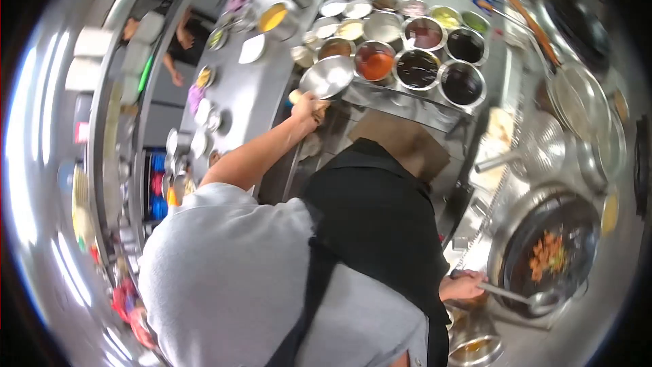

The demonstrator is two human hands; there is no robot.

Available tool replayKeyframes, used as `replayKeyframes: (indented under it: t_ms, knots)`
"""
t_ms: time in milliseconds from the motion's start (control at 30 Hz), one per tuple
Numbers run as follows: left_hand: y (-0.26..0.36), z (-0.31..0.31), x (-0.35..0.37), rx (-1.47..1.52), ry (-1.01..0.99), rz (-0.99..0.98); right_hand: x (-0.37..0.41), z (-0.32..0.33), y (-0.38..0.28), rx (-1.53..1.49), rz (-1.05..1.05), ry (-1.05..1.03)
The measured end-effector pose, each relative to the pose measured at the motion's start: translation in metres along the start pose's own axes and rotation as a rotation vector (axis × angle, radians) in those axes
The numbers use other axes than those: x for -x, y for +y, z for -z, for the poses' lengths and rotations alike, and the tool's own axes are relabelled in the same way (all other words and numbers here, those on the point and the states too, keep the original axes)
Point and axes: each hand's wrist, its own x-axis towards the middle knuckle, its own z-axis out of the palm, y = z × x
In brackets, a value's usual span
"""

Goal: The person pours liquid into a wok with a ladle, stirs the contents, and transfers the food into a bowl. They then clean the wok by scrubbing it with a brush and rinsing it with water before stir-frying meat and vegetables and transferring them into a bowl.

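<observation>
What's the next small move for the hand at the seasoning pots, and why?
Probably dip the ladle, held by the left hand, into the orange sauce pot beside it: its bowl looks empty, and the right hand holds a utensil in the wok.

Ahead, centre: seasoning containers (418, 68), clustered in rows on a steel stand (407, 105).
Left near edge of that cluster: large ladle (326, 76), gripped by the left hand (309, 105).
Left: long counter (258, 92), bearing small bowls (252, 47) and a pot (275, 19) farther back.
Right: wok (577, 224), with food (547, 255) in it. The wok ladle (540, 299) lies at its near rim, its handle in the right hand (462, 285).
Behind the wok: wire skimmer (543, 143).
Just beneath the right hand: small pot (472, 346).
</observation>
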Motion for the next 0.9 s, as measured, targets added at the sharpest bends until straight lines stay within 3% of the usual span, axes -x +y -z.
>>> replayKeyframes:
  t_ms: [33, 67, 100, 200, 233, 300, 333, 400, 433, 500, 533, 633, 667, 733, 800, 867, 900]
  knots:
    - [0.019, 0.024, 0.004, 0.051, 0.103, -0.009, 0.0, -0.008, 0.0, -0.004, 0.001, 0.022]
    - [0.03, 0.069, -0.053, 0.157, 0.056, 0.051, 0.002, -0.012, -0.002, 0.005, 0.0, -0.011]
    - [0.043, 0.085, -0.057, 0.143, 0.163, -0.003, 0.006, -0.016, -0.003, -0.085, -0.038, -0.058]
    - [0.073, 0.141, -0.12, 0.431, 0.094, 0.085, 0.017, -0.014, -0.017, -0.17, -0.047, -0.173]
    - [0.072, 0.146, -0.136, 0.446, 0.101, 0.085, 0.016, -0.011, -0.022, -0.113, -0.03, -0.176]
    - [0.069, 0.136, -0.16, 0.5, 0.248, -0.257, 0.006, -0.001, -0.023, -0.062, -0.004, -0.167]
    - [0.062, 0.127, -0.165, 0.493, 0.236, -0.241, -0.016, 0.007, -0.016, 0.014, 0.008, -0.124]
    - [0.045, 0.071, -0.159, 0.188, 0.187, -0.212, -0.063, 0.031, -0.005, 0.221, -0.04, 0.012]
    - [0.036, 0.033, -0.103, -0.012, -0.177, -0.117, -0.1, 0.051, 0.021, 0.029, 0.088, -0.056]
    - [-0.002, -0.042, -0.012, -0.351, -0.477, 0.026, -0.096, 0.055, -0.003, 0.356, -0.026, -0.037]
    - [-0.019, -0.074, 0.02, -0.587, -0.758, 0.183, -0.097, 0.059, -0.006, 0.244, -0.071, -0.175]
    - [-0.121, -0.158, 0.135, -0.798, -1.184, 0.423, -0.116, 0.074, 0.024, 0.778, 0.328, -0.118]
    - [-0.152, -0.173, 0.158, -0.881, -1.295, 0.542, -0.078, 0.064, -0.014, 0.584, -0.009, -0.185]
    - [-0.228, -0.207, 0.186, -1.067, -1.369, 0.696, -0.058, 0.073, -0.013, 0.751, 0.235, -0.172]
    - [-0.282, -0.23, 0.235, -1.115, -1.455, 0.757, -0.019, 0.069, -0.029, 0.921, 0.261, -0.054]
    - [-0.329, -0.243, 0.273, -1.113, -1.532, 0.864, 0.038, 0.067, -0.067, 0.894, 0.254, 0.026]
    - [-0.354, -0.249, 0.287, -1.094, -1.579, 0.851, 0.066, 0.065, -0.098, 0.897, 0.115, -0.013]
